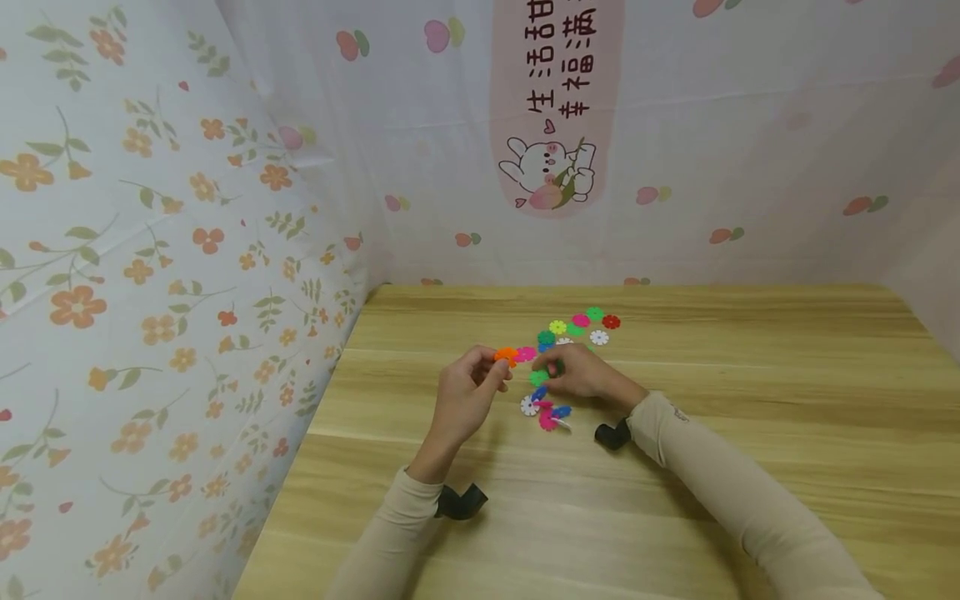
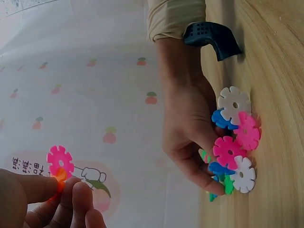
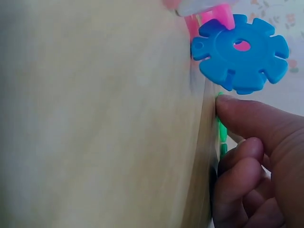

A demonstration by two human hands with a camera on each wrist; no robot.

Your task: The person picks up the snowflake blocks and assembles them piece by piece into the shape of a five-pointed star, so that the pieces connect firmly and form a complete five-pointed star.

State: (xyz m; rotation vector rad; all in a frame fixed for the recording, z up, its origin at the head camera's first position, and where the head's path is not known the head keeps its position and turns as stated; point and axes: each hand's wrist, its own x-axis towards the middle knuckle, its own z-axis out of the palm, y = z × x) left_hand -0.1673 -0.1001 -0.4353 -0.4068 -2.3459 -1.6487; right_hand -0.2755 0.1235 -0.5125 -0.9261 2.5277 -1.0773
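Observation:
My left hand (image 1: 468, 392) pinches an orange notched plastic disc (image 1: 506, 356) between thumb and fingers, held above the table. A pink notched disc (image 2: 60, 160) is joined to the orange one and sticks out past the fingertips. My right hand (image 1: 581, 371) is low at the tabletop, thumb and forefinger at the edges of a green notched disc (image 1: 538, 378); part of that grip is hidden. Nearest to this hand stands a joined cluster of pink, blue and white discs, with a blue disc (image 3: 240, 54) just above the thumb and a white disc (image 2: 244, 174) at one end.
Loose discs lie farther back on the wooden table (image 1: 712, 500), among them a yellow disc (image 1: 557, 327), a red disc (image 1: 611, 322) and a white disc (image 1: 598, 337). Printed cloth (image 1: 420, 167) hangs behind the table. Black wrist mounts (image 1: 461, 502) sit at both cuffs.

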